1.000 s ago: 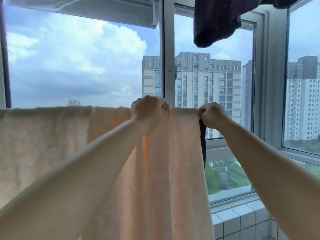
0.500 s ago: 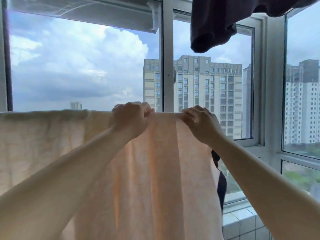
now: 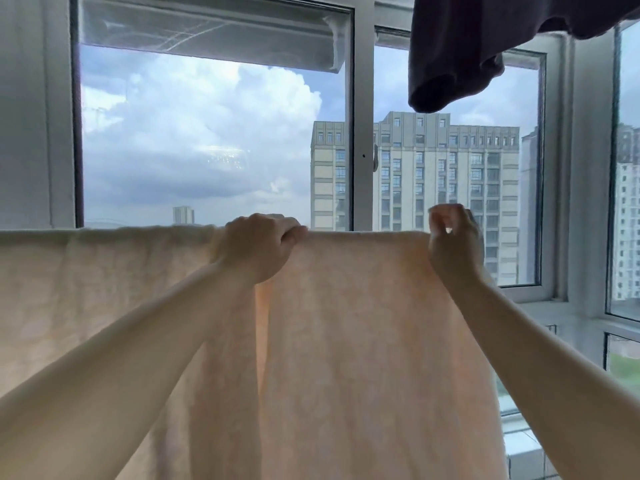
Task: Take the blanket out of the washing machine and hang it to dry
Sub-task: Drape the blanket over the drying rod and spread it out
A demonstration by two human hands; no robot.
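A pale peach blanket hangs across the lower half of the view, its top edge folded over a hidden rail at about hand height. My left hand is curled over that top edge near the middle, gripping the cloth. My right hand pinches the blanket's top right corner between fingers and thumb. The cloth between the two hands is spread flat, with one vertical fold below my left hand. The washing machine is out of sight.
A dark garment hangs overhead at the upper right. Behind the blanket stands a white-framed window with tall buildings beyond. A tiled ledge shows at the lower right.
My right hand has slid right along the top edge, spreading the blanket wider. My left hand stayed near the middle of the edge. The dark cloth behind the right side is now covered.
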